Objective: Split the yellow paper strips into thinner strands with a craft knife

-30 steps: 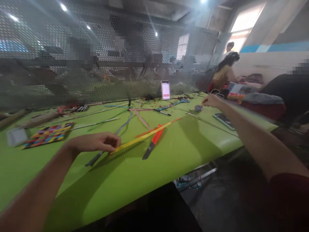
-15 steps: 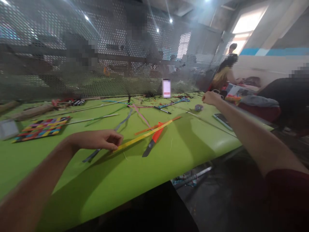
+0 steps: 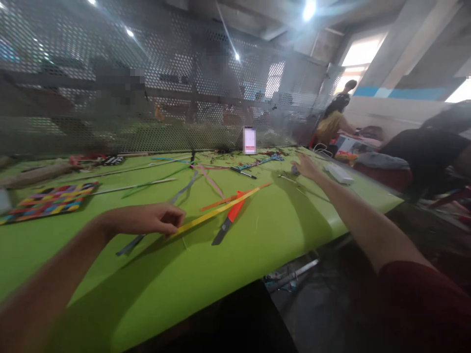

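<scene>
Fingers of the left hand (image 3: 147,219) pinch the near end of one yellow strip (image 3: 217,210), which lies slanting across the green table (image 3: 165,274) toward the far right. One orange knife (image 3: 230,219) lies just under the strip, touching it. Far right, the right hand (image 3: 307,166) reaches out with fingers spread, grasping nothing, close beside one small ball (image 3: 295,170). One woven mat (image 3: 47,201) lies at the left, and one phone (image 3: 249,140) stands against the mesh.
</scene>
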{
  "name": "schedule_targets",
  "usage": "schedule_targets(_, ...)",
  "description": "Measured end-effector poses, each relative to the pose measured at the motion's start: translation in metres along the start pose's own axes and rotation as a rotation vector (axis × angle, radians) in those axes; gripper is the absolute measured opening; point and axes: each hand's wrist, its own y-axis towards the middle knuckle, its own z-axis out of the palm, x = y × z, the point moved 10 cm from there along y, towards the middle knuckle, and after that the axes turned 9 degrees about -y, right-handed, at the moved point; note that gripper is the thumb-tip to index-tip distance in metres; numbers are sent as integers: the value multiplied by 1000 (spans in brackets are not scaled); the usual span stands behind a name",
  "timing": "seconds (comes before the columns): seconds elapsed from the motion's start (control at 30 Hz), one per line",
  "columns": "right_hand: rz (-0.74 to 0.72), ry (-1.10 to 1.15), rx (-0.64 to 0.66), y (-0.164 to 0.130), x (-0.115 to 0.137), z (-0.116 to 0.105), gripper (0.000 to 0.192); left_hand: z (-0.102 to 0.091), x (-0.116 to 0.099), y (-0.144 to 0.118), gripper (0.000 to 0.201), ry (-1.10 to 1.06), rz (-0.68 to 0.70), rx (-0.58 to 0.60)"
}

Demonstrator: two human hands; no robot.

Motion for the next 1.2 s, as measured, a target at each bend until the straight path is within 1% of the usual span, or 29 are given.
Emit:
schedule_targets(0.07, 33, 40, -39, 5, 1, -5, 34, -3, 1, -1, 21, -29, 10, -12)
schedule_targets(0.17, 110, 99, -150, 15, 7, -27, 32, -13, -4, -3, 20, -118, 59, -89)
schedule_targets(0.23, 108, 151, -211, 18, 26, -44, 36, -24, -11, -5, 19, -197, 117, -181)
schedule_targets(0.3, 12, 224, -205, 13, 63, -55, 41, -36, -17, -8, 18, -308, 186, -299)
schedule_targets(0.37, -165, 311, -114, -5, 115, -60, 37, -50, -18, -12, 17, -461, 255, -449)
schedule_targets(0.4, -322, 365, 4, -21, 150, -57, 33, -57, -16, -14, 18, -548, 286, -529)
schedule_targets(0.47, -594, 417, 233, -66, 212, -48, 18, -68, -8, -18, 21, -703, 335, -671)
schedule_targets(0.5, -821, 416, 367, -100, 245, -42, 20, -71, -5, -18, 22, -758, 354, -724)
schedule_targets(0.53, -989, 410, 416, -130, 269, -41, 24, -74, -2, -18, 23, -797, 369, -762)
schedule_targets(0.57, -1109, 375, 410, -154, 286, -38, 29, -75, 0, -18, 23, -820, 382, -788)
schedule_targets(0.6, -1191, 300, 387, -172, 297, -32, 32, -76, 1, -17, 23, -830, 392, -806)
schedule_targets(0.67, -1261, 140, 307, -193, 310, -15, 31, -76, 1, -15, 24, -828, 406, -827)
schedule_targets(0.73, -1293, 53, 228, -200, 313, -4, 26, -76, -2, -14, 24, -822, 419, -845)
schedule_targets(0.77, -1304, 36, 200, -201, 313, -2, 25, -76, -3, -15, 24, -819, 425, -854)
schedule_targets(0.83, -1293, 46, 174, -194, 309, -4, 23, -77, -6, -16, 23, -811, 436, -871)
schedule_targets(0.87, -1260, 79, 171, -187, 306, -9, 21, -77, -7, -17, 22, -807, 440, -876)
schedule_targets(0.93, -1148, 246, 170, -166, 299, -26, 17, -76, -10, -17, 20, -800, 447, -877)
schedule_targets(1.0, -1038, 451, 163, -144, 296, -45, 17, -75, -11, -16, 19, -797, 452, -867)
schedule_targets(1.07, -983, 591, 166, -130, 301, -57, 16, -72, -13, -12, 18, -798, 455, -852)
schedule_targets(1.17, -911, 699, 206, -119, 322, -57, 7, -67, -12, -7, 19, -802, 455, -836)
schedule_targets(1.2, -879, 708, 205, -115, 329, -54, 13, -66, -10, -5, 20, -805, 452, -836)
